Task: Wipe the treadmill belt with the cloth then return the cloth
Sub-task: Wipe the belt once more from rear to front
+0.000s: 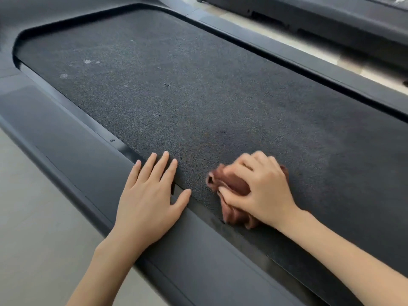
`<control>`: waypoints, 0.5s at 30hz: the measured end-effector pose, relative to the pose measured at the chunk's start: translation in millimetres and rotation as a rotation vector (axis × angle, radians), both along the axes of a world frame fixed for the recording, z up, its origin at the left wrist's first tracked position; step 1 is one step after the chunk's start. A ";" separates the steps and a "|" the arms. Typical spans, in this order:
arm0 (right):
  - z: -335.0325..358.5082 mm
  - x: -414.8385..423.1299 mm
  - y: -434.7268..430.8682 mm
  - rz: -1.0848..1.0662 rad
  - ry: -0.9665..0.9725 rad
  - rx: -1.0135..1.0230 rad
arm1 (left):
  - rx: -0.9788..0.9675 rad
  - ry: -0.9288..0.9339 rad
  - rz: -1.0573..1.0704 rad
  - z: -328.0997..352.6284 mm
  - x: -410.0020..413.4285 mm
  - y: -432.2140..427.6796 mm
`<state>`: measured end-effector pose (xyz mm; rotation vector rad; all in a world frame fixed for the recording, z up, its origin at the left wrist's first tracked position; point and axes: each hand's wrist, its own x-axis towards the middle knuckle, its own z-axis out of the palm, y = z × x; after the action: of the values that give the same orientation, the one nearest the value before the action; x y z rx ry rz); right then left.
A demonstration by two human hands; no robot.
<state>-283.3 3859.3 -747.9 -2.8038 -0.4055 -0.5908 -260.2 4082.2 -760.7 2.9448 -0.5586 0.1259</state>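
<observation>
At 7 o'clock, the left hand (150, 199) lies released and flat on the treadmill's near side rail (88, 155), its fingertips reaching onto the edge of the belt (198, 96). Just beside it, at 5 o'clock, the right hand (262, 191) grasps a bunched brown cloth (236, 215), pressing it onto the belt close to the near edge. Farther off, toward 10 o'clock, pale smudges (88, 61) dot the belt. At 1 o'clock, beyond the far rail, stands another dark machine (331, 18).

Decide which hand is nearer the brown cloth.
Right. The right hand grips the cloth on the belt; the left hand lies flat on the side rail and belt, apart.
</observation>
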 end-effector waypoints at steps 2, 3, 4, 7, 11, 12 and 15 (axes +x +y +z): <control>2.7 -43.3 -27.3 0.017 0.036 -0.008 | -0.021 0.008 -0.084 0.9 -2.6 -7.9; 3.3 -60.0 -40.9 0.011 0.050 -0.014 | -0.043 0.025 -0.114 1.2 -3.1 -13.9; 3.9 -72.5 -52.9 0.000 0.060 -0.022 | -0.075 0.045 -0.137 1.2 -2.3 -20.9; 3.9 -84.4 -73.9 -0.031 0.064 -0.037 | -0.138 0.043 -0.203 0.4 7.0 -45.4; 0.7 -48.0 -71.9 -0.081 0.009 -0.005 | -0.075 0.007 -0.301 -4.0 23.2 -72.7; -0.4 -31.2 -71.0 -0.098 -0.008 0.001 | -0.068 0.009 -0.311 -6.4 25.9 -75.9; -4.0 34.8 -74.5 -0.197 -0.037 0.005 | -0.066 0.017 -0.314 -14.3 31.3 -76.3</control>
<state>-248.5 3784.9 -751.9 -2.8514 -0.1343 -0.6835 -228.9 4005.9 -775.0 2.7494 -0.9824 0.0821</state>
